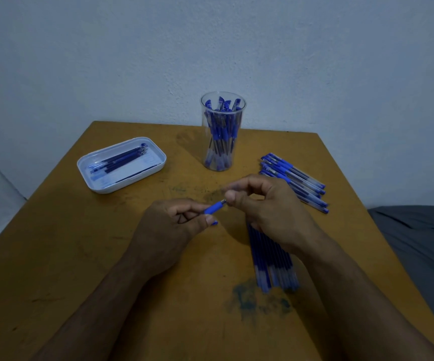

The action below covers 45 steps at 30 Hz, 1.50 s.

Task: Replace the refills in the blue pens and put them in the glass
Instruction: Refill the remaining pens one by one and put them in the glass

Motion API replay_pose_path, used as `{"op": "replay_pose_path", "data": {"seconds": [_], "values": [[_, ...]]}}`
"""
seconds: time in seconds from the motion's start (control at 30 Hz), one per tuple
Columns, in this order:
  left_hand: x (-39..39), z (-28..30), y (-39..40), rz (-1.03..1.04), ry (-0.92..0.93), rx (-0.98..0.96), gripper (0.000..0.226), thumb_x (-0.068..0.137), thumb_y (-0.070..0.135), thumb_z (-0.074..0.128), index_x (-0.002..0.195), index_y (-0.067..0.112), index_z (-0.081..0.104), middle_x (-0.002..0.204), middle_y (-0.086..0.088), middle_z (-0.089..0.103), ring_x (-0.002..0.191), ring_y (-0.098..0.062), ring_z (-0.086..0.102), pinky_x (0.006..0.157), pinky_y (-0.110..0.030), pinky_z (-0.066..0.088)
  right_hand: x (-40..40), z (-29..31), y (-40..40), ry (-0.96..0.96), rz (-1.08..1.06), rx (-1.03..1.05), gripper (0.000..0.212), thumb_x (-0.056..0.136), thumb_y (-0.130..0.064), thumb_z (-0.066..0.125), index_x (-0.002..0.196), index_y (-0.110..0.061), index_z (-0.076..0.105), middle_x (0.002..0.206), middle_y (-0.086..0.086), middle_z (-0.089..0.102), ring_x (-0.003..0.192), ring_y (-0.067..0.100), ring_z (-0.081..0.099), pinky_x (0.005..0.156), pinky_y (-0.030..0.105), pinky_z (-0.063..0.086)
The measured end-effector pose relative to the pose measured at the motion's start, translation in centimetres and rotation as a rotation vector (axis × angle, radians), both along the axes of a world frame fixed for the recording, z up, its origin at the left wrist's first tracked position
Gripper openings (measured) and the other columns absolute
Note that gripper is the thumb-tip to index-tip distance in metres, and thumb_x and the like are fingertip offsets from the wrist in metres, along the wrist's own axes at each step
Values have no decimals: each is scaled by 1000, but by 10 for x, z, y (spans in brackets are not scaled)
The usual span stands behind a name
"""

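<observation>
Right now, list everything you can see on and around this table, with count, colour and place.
glass: one, clear, far centre, full of blue pens
tray: one, white, far left, holding dark blue refills
loose pens: a row, count unclear, blue and clear, far right
refills: a bunch, blue, under the right forearm
table: one, yellow-brown, ink-stained
held pen: one, blue grip showing, between both hands
left hand: fingers grip the pen
right hand: fingers pinch its tip

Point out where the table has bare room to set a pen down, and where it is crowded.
Bare: the near-left table, below the white tray and beside the left hand; also the strip between tray and glass. Crowded: the right side, with pens behind the right hand and refills under it.
</observation>
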State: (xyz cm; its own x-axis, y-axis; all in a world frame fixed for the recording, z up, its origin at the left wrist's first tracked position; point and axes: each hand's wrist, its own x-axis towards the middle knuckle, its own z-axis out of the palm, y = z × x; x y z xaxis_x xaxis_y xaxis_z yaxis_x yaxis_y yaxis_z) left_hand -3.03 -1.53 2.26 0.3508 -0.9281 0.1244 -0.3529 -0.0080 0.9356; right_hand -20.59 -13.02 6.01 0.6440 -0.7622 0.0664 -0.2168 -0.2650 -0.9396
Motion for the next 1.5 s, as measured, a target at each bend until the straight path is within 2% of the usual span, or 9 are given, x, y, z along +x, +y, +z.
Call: {"op": "replay_pose_path", "data": {"seconds": [0.1,0.23,0.37,0.47,0.57,0.77,1.0,1.17,1.5], "values": [[-1,0,0,-7,11,1,16,85,24,77,101,26,78,74,3,73,56,1,56,52,-12,41,0,-2,-1,5,29,15,12,96,-21,68,90,-12,74,74,5,64,51,15,47,47,26,40],[-1,-1,-1,9,9,-4,14,85,22,78,98,27,78,75,3,74,57,0,57,53,-11,41,2,-6,-1,93,-46,-142,47,92,-52,58,71,-12,70,60,0,64,48,5,49,50,23,40],[1,-2,-1,7,-14,-5,14,84,28,77,97,33,77,79,2,74,60,-6,59,53,-17,44,-2,-3,-4,43,36,-48,14,93,-33,69,100,-22,75,81,-6,66,52,7,50,51,22,42],[1,-3,-1,-1,-19,1,16,82,32,77,98,33,77,80,3,75,63,-8,61,56,-18,46,0,-4,-2,41,48,10,4,94,-19,70,95,-17,74,78,1,65,46,12,44,44,26,37],[1,-3,0,-7,-21,-7,16,81,35,76,96,33,77,78,4,74,60,-5,59,55,-16,44,-1,-3,-2,126,5,-63,19,94,-31,69,84,-15,73,69,-5,68,45,2,50,45,12,35],[1,-2,-1,-21,-7,-22,16,79,32,78,95,32,78,81,4,75,73,-19,67,63,-25,50,0,-3,-2,83,32,-19,9,93,-21,72,96,-14,76,67,-7,63,44,6,45,43,19,37],[1,-5,-1,29,-102,-81,16,81,28,79,97,31,79,81,4,70,71,-16,60,64,-26,48,4,0,0,-16,-13,100,10,90,-15,74,87,-6,76,80,26,69,45,16,42,43,28,36],[2,-5,-2,84,-64,-55,14,84,27,78,95,35,76,81,9,73,72,-17,65,64,-28,53,8,-1,2,8,-38,162,19,87,-27,77,99,-11,76,65,-1,67,46,10,49,45,20,40],[14,-3,-4,360,105,-62,8,89,32,74,97,31,74,78,-4,73,65,-17,60,65,-36,52,43,-13,28,789,-14,-465,33,98,-52,56,115,-26,67,108,-5,44,92,9,46,73,26,40]]}}
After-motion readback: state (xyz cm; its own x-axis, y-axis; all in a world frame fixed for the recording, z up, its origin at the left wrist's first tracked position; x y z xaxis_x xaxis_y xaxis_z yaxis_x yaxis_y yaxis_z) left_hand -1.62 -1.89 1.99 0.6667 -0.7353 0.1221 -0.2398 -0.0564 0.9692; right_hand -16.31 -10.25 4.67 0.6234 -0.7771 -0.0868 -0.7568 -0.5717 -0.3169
